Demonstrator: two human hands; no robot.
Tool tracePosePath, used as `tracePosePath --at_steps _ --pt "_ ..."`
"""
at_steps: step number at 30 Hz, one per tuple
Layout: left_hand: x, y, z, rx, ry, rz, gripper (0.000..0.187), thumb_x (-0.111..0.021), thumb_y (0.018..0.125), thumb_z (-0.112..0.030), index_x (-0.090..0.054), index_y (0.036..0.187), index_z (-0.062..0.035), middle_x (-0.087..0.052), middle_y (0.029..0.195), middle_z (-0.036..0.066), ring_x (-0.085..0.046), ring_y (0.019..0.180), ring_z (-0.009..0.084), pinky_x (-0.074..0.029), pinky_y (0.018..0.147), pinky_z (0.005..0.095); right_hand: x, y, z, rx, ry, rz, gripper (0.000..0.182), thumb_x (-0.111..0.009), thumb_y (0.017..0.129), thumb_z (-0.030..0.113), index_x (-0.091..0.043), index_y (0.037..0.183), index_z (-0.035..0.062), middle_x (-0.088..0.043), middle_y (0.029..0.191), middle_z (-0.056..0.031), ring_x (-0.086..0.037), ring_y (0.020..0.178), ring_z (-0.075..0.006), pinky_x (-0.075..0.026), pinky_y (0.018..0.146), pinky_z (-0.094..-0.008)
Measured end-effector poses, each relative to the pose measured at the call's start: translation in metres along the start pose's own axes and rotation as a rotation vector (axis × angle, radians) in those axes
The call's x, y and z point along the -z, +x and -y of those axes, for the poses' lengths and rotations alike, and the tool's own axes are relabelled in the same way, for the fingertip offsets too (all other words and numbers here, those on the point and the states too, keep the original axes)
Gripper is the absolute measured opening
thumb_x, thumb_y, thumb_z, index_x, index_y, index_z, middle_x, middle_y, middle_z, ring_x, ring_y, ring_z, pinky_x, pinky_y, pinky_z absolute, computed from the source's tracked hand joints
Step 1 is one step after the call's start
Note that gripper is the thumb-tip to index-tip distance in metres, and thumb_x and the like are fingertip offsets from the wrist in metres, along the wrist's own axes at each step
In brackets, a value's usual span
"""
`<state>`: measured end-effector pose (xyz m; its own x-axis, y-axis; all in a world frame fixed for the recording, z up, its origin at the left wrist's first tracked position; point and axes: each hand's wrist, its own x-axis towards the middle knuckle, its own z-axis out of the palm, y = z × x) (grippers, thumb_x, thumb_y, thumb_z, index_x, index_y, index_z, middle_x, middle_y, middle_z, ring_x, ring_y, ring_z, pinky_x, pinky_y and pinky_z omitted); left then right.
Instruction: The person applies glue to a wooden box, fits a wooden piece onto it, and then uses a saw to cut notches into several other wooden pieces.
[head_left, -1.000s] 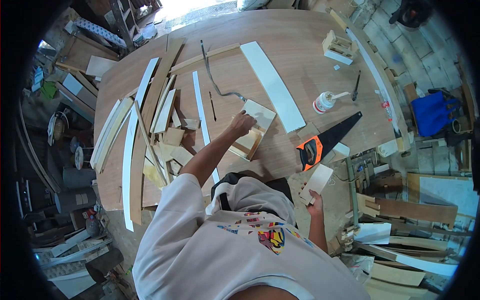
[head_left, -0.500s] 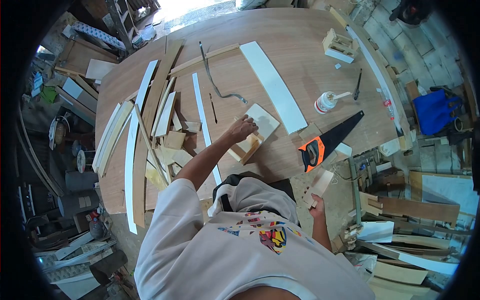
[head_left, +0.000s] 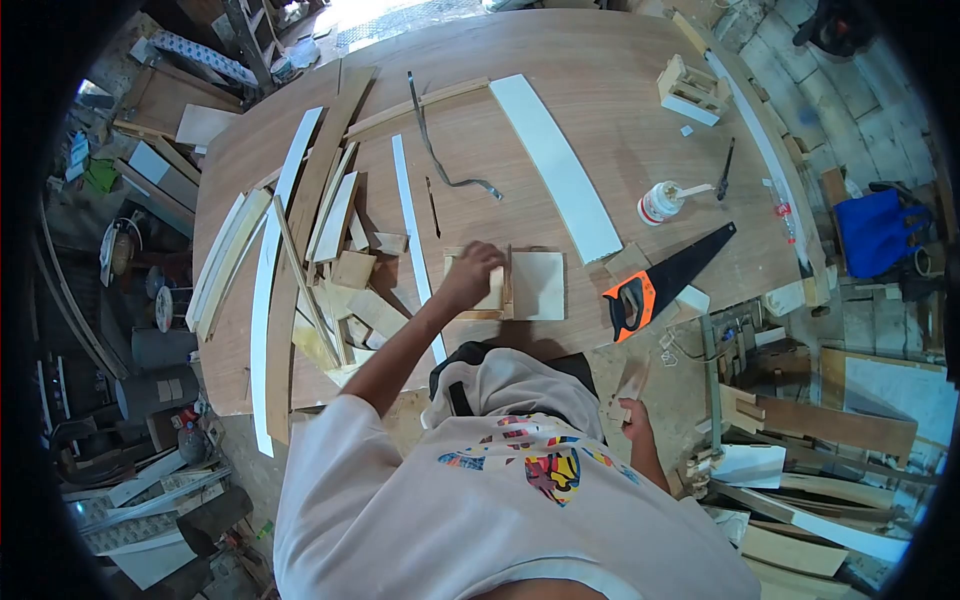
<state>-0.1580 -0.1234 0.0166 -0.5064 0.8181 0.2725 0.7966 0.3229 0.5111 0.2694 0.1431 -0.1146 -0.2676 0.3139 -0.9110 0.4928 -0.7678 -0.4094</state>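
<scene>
My left hand point(head_left: 468, 275) rests on a small pale wooden box point(head_left: 530, 285) that lies flat near the front edge of the big plywood table point(head_left: 600, 60); the fingers grip its left part. My right hand point(head_left: 633, 420) hangs beside my body below the table edge, closed on a small wooden offcut point(head_left: 630, 385). The box's right half shows as a square light panel.
An orange-handled handsaw point(head_left: 665, 280) lies right of the box, with a glue bottle point(head_left: 658, 203) beyond it. A long white board point(head_left: 555, 165), a bent metal strip point(head_left: 440, 155) and a pile of wooden strips point(head_left: 300, 240) cover the table's left and middle. A small crate point(head_left: 690, 90) stands far right.
My left hand has turned the box and drawn it toward me, so it now lies square to the table edge. My right hand has dropped lower with the offcut.
</scene>
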Motion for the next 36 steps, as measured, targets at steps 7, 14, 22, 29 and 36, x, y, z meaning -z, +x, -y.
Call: tracePosePath --at_steps 7,14,22,29,36 --pt "0.004 -0.087 0.038 0.859 -0.392 -0.722 0.020 -0.052 0.086 -0.004 -0.060 0.103 0.0015 -0.064 0.097 0.011 -0.062 0.089 0.0187 -0.048 0.079 0.0308 -0.002 0.002 -0.003 -0.012 -0.652 -0.062 0.028 -0.060 0.073 0.013 -0.060 0.099 0.0035 -0.061 0.083 -0.0108 -0.062 0.074 -0.0253 -0.048 0.056 -0.0407" --pt "-0.024 -0.161 0.014 1.172 -0.756 -0.688 0.026 -0.053 0.088 -0.012 -0.056 0.108 0.0048 -0.063 0.096 0.012 -0.063 0.087 0.0181 -0.048 0.076 0.0294 -0.002 -0.004 0.011 -0.018 -0.869 0.194 0.025 -0.063 0.070 0.025 -0.061 0.086 0.0057 -0.056 0.063 -0.0067 -0.054 0.051 -0.0184 -0.042 0.044 -0.0330" --pt "-0.071 -0.191 -0.005 1.170 -0.632 -0.469 0.026 -0.054 0.083 -0.008 -0.058 0.106 0.0041 -0.065 0.093 0.013 -0.064 0.082 0.0209 -0.050 0.076 0.0313 -0.033 -0.047 0.081 0.185 -1.415 0.449 0.030 -0.062 0.068 0.028 -0.062 0.079 -0.0010 -0.058 0.068 -0.0059 -0.054 0.056 -0.0189 -0.044 0.053 -0.0338" --pt "-0.072 -0.197 -0.016 1.198 -0.689 -0.260 0.022 -0.054 0.082 -0.009 -0.063 0.098 0.0031 -0.067 0.089 0.012 -0.064 0.082 0.0194 -0.050 0.077 0.0300 -0.105 -0.099 0.172 0.018 -1.801 0.363 0.035 -0.068 0.068 0.025 -0.066 0.093 0.0004 -0.065 0.078 -0.0141 -0.062 0.065 -0.0226 -0.048 0.057 -0.0346" --pt "-0.058 -0.197 -0.014 1.196 -0.770 -0.231 0.023 -0.051 0.083 -0.009 -0.063 0.095 0.0062 -0.067 0.085 0.012 -0.063 0.075 0.0172 -0.050 0.070 0.0285 -0.174 -0.135 0.201 0.753 -1.536 0.427 0.030 -0.069 0.076 0.023 -0.067 0.099 0.0046 -0.067 0.087 -0.0174 -0.066 0.081 -0.0284 -0.050 0.071 -0.0389"
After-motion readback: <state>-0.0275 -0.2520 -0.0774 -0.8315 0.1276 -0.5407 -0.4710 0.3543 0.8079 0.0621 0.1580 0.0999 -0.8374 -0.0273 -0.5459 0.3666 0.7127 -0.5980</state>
